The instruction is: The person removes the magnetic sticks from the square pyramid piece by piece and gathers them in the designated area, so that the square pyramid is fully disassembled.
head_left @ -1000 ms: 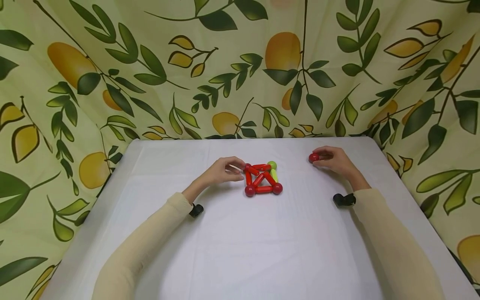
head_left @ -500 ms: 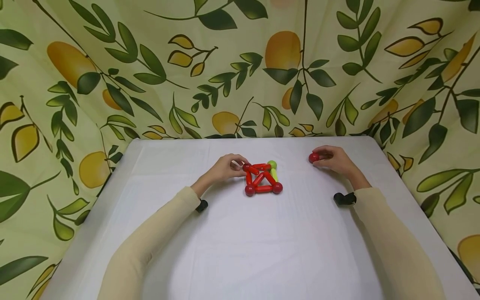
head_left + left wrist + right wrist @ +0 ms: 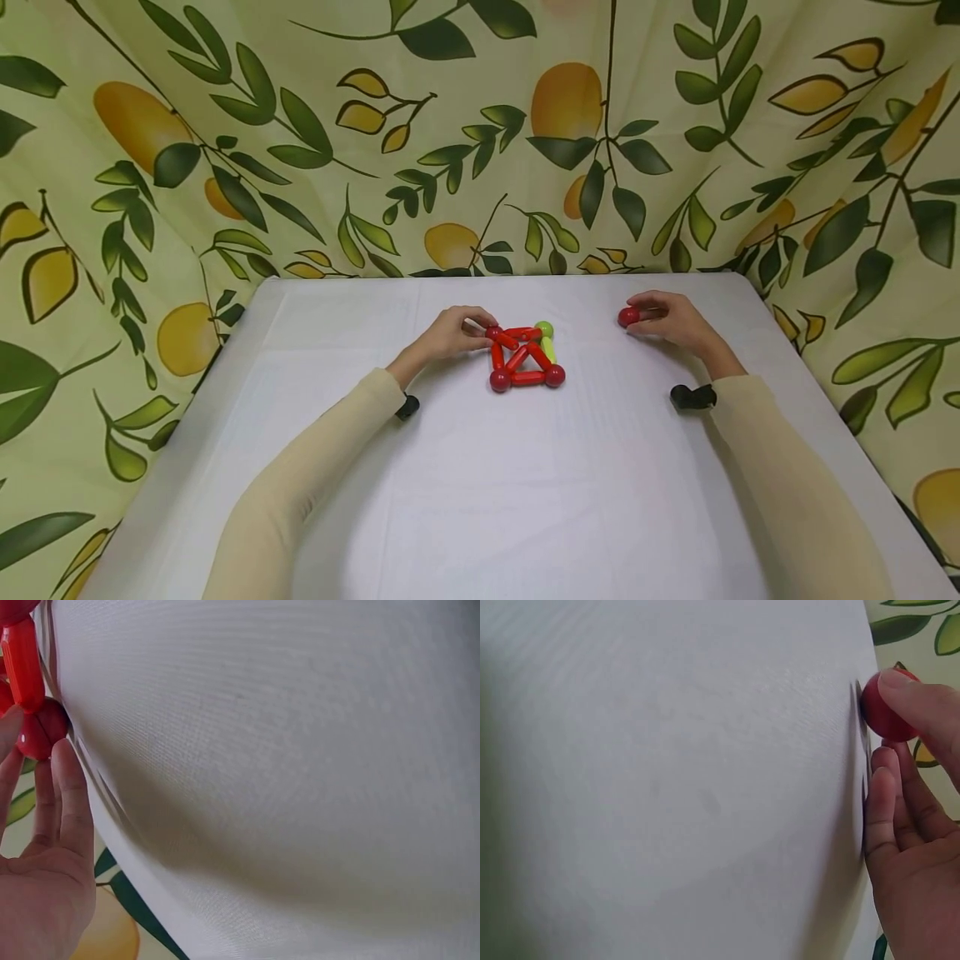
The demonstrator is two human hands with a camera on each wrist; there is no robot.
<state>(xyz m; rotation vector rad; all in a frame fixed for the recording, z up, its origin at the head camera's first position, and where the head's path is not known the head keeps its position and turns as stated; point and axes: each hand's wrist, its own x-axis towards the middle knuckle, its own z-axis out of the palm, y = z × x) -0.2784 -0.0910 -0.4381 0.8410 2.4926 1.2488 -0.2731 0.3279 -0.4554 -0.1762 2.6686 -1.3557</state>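
Note:
A flat square of red rods (image 3: 527,377) and red balls, crossed by diagonal rods, lies mid-table with a green ball (image 3: 544,329) and a yellow-green rod (image 3: 550,349) on its right side. My left hand (image 3: 480,332) pinches the red ball at its far left corner (image 3: 492,333). In the left wrist view the fingers (image 3: 69,795) meet that ball (image 3: 41,731) below a red rod (image 3: 21,664). My right hand (image 3: 639,317) holds a loose red ball (image 3: 627,316) on the table, right of the square. The right wrist view shows a fingertip (image 3: 911,694) on this ball (image 3: 881,716).
The white table (image 3: 480,500) is walled on three sides by a cloth printed with leaves and lemons (image 3: 480,150). Both cream sleeves (image 3: 300,483) rest on the table. A black wrist mount (image 3: 690,397) sits at each wrist.
My left hand has slid a little right and closed its fingertips on the square's far left ball. The right hand and its ball have stayed put.

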